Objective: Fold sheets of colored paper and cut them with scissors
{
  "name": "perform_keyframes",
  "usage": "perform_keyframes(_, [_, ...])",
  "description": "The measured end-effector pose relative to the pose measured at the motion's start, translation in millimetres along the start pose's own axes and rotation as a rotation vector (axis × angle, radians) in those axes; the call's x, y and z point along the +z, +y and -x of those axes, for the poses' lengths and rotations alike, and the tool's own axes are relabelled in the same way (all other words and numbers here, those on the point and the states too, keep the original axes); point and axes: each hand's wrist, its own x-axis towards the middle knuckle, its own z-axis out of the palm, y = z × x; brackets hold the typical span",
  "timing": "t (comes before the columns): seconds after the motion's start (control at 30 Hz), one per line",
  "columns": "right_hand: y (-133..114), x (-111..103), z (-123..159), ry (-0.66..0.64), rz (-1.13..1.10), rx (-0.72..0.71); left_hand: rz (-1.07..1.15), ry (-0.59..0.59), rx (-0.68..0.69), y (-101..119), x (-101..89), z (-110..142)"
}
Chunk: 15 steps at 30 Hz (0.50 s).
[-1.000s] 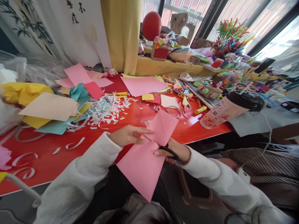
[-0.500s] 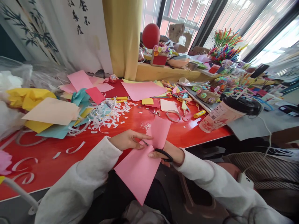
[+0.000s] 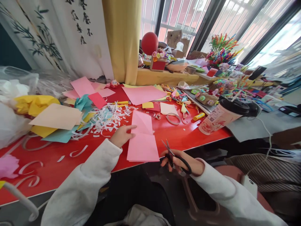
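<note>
Now the pink paper (image 3: 142, 138) lies flat on the red table (image 3: 58, 169) under the flat, open left hand (image 3: 122, 135), while the right hand (image 3: 182, 161) grips open scissors (image 3: 175, 155) off the edge, which could poke someone.

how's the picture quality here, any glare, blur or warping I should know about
Head view: daylight blows out the window at upper right; the red table shows soft glare; wide-angle warping bends the edges. The left hand, pink paper and scissors in the right hand look sharp.

Left hand (image 3: 122, 135) lies flat with fingers extended; right hand (image 3: 181, 161) is curled closed, both white-sleeved.
</note>
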Motion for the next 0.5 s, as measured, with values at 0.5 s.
perform_keyframes(0.5, [7,-22,-2,0.901,0.76,-0.097,-0.162,0.091,0.135,0,5.4,0])
